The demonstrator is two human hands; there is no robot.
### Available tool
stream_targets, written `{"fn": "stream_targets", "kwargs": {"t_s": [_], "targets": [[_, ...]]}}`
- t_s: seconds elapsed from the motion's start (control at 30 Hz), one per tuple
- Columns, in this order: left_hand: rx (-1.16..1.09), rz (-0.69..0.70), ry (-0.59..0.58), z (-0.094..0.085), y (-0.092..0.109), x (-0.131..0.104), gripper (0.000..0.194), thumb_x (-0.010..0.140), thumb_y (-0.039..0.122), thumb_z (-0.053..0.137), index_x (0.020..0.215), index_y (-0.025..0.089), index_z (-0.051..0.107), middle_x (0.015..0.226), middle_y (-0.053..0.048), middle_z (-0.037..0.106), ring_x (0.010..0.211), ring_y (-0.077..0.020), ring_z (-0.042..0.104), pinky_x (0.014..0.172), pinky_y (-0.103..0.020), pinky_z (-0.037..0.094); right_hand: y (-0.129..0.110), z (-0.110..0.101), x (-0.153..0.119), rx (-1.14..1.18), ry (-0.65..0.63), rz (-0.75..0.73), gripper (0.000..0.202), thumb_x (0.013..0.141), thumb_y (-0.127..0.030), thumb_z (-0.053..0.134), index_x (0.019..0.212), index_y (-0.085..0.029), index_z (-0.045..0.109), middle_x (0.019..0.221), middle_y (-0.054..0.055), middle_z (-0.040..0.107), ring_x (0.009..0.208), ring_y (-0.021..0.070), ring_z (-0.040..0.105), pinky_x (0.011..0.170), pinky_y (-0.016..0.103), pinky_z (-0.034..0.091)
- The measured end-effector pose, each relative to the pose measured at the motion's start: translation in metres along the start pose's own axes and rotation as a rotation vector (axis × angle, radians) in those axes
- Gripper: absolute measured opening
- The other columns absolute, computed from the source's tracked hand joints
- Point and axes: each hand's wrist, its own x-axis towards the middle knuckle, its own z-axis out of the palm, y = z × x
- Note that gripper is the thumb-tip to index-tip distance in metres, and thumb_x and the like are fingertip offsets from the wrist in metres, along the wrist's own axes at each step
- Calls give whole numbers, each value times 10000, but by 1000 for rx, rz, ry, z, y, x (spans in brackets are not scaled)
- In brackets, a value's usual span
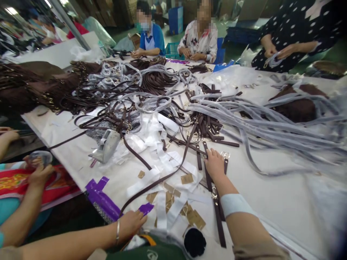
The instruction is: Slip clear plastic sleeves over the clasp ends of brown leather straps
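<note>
My left hand (pixel 130 224), with a bracelet at the wrist, is low in the view by the table's near edge. Its fingers are closed at a long brown strap (pixel 151 185), which curves up to the right from the hand; a purple piece (pixel 146 208) shows at its fingertips. My right hand (pixel 215 165) reaches over the table, its fingers closed on a short dark brown strap (pixel 206 177). Beside it lie more short straps with metal clasps, one strap (pixel 220 225) running toward me. A pile of short straps (pixel 207 126) is just beyond this hand.
White paper strips and brown tags (pixel 187 178) lie between my hands. A tape dispenser (pixel 107 146) stands left of centre. Plastic-wrapped straps (pixel 260 117) spread right; brown bags (pixel 40 85) are heaped left. Another person's hand (pixel 40 173) is at left, and three people are across the table.
</note>
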Motion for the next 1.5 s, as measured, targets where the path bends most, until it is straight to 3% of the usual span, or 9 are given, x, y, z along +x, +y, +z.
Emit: {"fn": "stream_targets", "kwargs": {"t_s": [0.23, 0.4, 0.5, 0.73, 0.93, 1.03, 1.27, 1.4, 1.5], "targets": [[-137, 29, -124, 14, 1, 10, 406, 834, 265, 479, 1225, 167, 528, 805, -96, 645, 707, -246, 610, 638, -314, 443, 12, 7, -2, 137, 13, -90, 212, 853, -212, 443, 902, -164, 643, 1249, 127, 541, 1138, 243, 493, 980, 392, 333], [-105, -4, 77, -17, 0, 8, 330, 867, 170, 418, 1161, 136, 565, 961, -146, 624, 873, -252, 587, 736, -323, 429, 11, -13, -69, 533, 58, 274, 293, 822, -431, 495, 861, -171, 625, 784, 69, 659, 709, 204, 614, 726, 342, 450], [-120, -141, 23, -30, 2, 14, 320, 888, 231, 433, 1169, 122, 542, 824, -127, 641, 767, -222, 608, 686, -292, 435, -7, -21, -115, 842, 46, 512, 351, 802, -507, 520, 858, -174, 614, 580, 7, 600, 649, 199, 630, 659, 315, 460], [-181, -34, 92, 3, 9, 4, 299, 902, 237, 431, 1154, 130, 551, 832, -101, 633, 741, -208, 602, 662, -285, 441, -80, 3, -213, 1123, -162, 584, 343, 787, -518, 543, 811, -180, 588, 511, -22, 561, 631, 178, 629, 679, 307, 486], [-287, 65, 465, -28, 19, 3, 450, 806, 486, 582, 1037, 102, 534, 1006, -145, 562, 965, -244, 517, 847, -347, 421, -131, 17, -255, 1007, -640, 420, 337, 860, -458, 417, 933, -168, 573, 533, -33, 562, 472, 146, 601, 539, 263, 465], [-431, 53, 541, -40, 30, 5, 459, 778, 468, 626, 1041, 107, 517, 939, -116, 564, 878, -216, 526, 796, -319, 434, -146, 17, -270, 948, -733, 379, 269, 866, -411, 415, 837, -178, 547, 705, 0, 626, 533, 163, 650, 475, 235, 435], [-426, 312, 466, -20, 9, -22, 463, 799, 201, 599, 1237, 114, 475, 1233, -179, 493, 1147, -270, 452, 982, -403, 351, -138, 10, -297, 655, -698, 333, 173, 880, -275, 395, 783, -179, 502, 835, 59, 649, 594, 156, 654, 558, 243, 446], [-380, 446, 604, -57, 11, -37, 503, 843, 142, 483, 1340, 147, 401, 1409, -163, 347, 1318, -269, 278, 1085, -443, 205, -150, -13, -295, 485, -596, 245, 112, 857, -253, 469, 852, -187, 559, 721, 53, 649, 686, 182, 635, 662, 264, 420], [-341, 662, 544, -96, 36, -34, 531, 819, 236, 567, 1325, 159, 427, 1274, -157, 503, 1230, -272, 398, 1050, -424, 249, -164, -43, -285, 502, -559, 19, 194, 879, -329, 447, 874, -208, 598, 730, 37, 663, 654, 169, 618, 670, 264, 423]]}}
